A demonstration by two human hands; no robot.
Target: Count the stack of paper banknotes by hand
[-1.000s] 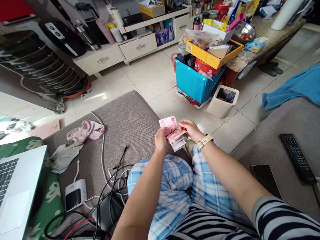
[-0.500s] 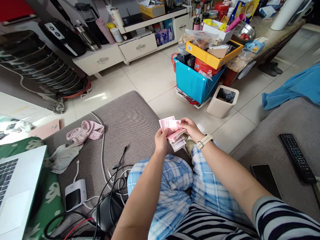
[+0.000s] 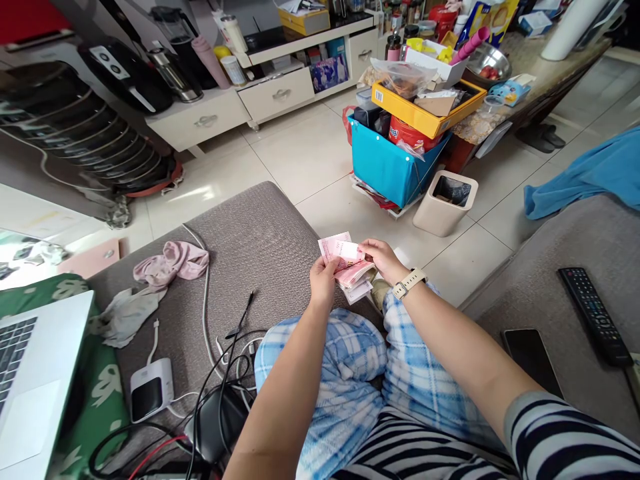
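Note:
Above my knees, a folded stack of pink banknotes [image 3: 354, 274] is pinched in my left hand [image 3: 323, 280], the thumb lying on top. My right hand [image 3: 381, 259] grips the right edge of an upper banknote [image 3: 349, 249] between thumb and fingers. Some notes fan out at the top left, and paler paper pokes out below the stack. The fingers under the stack are hidden. A beige watch [image 3: 409, 283] is on my right wrist, and blue checked trousers [image 3: 345, 373] cover my legs.
On the grey sofa at left are a laptop [image 3: 35, 380], a white device [image 3: 151, 390], tangled cables [image 3: 225, 380] and pink cloth [image 3: 173, 263]. To the right lie a phone [image 3: 533, 360] and a remote [image 3: 595, 317]. A beige bin [image 3: 445, 203] and blue box [image 3: 385, 160] stand ahead.
My right hand has shifted slightly with the upper note's edge, and that note lies at a different angle over the stack. My left hand has barely moved.

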